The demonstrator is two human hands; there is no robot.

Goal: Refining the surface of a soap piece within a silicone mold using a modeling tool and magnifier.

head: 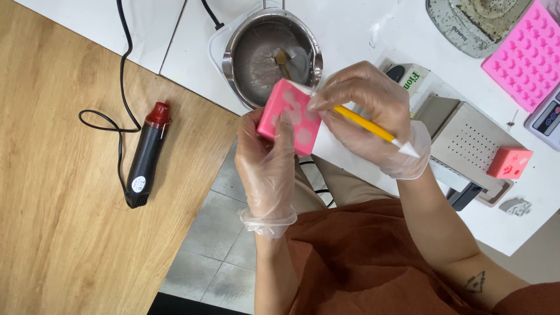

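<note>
Currently, the left hand [267,169] clamps the pink mould [290,116] at frame centre, cavities already filled, while the right hand [373,116] grips the yellow tool [364,123], trimming.

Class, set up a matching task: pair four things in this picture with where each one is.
Things:
1. small pink silicone mould block
2. black heat gun with red nozzle
3. round metal pot of grey mix
4. yellow-handled tool

Places:
A. on the wooden table
B. in the right hand
C. in the left hand
D. on the white hotplate

Pairs: 1-C, 2-A, 3-D, 4-B
</note>
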